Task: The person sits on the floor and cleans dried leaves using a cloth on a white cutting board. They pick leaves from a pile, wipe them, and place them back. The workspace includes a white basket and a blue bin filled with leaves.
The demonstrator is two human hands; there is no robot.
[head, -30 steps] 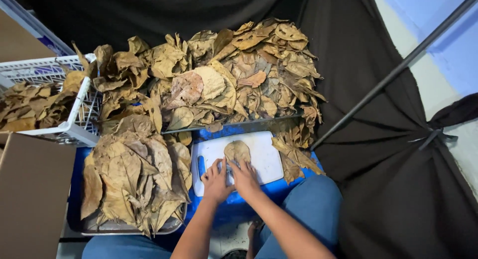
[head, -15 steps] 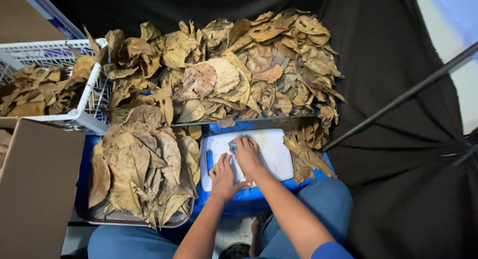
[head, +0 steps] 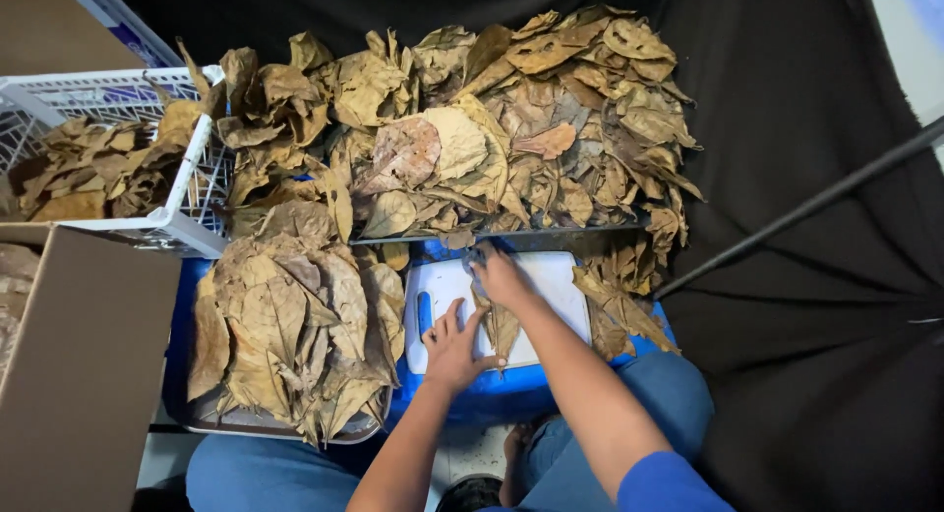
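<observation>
With the left hand (head: 454, 347) pressing the dry leaf (head: 500, 325) flat on the white board (head: 551, 281), the right hand (head: 500, 276), closed on a small tool, should work slowly.

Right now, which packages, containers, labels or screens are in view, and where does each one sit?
Cardboard box: lower left, plain brown, its flat side showing.
White plastic basket: upper left, lattice walls, holding dry brown leaves.
Blue container: under the white cutting board, on the person's lap.
Metal tray: lower left of centre, piled with leaves.
No screens or readable labels show.
</observation>
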